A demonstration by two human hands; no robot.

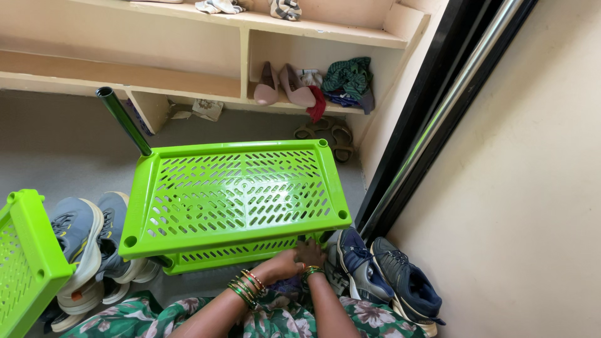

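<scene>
- Green plastic shelf tray (235,194), slotted all over, sits in the middle of the scene, tilted with its far edge higher, directly above a second green tray (231,255) whose near edge shows beneath it.
- A dark green metal pole (124,121) rises from the upper tray's far left corner, leaning away to the far left.
- Left hand (285,264) is at the near edge of the lower tray, under the upper tray's near right part; its fingers are curled, but whether they grip anything cannot be told, since the right hand partly covers them.
- Right hand (311,253) lies just beside and partly over the left, fingers bent and touching the lower tray near its right corner; what it holds, if anything, cannot be told.
- Both wrists wear green, red and gold bangles (249,285).
- Another green tray (28,263) stands tilted at the near left edge.
- Grey sports shoes (94,241) lie between that tray and the middle one.
- Dark blue sports shoes (388,278) lie to the near right, against the wall.
- Far off, a cream wall shelf (206,81) holds pink heeled shoes (285,84) and bundled cloths (347,78); brown sandals (328,134) rest on the floor below.
</scene>
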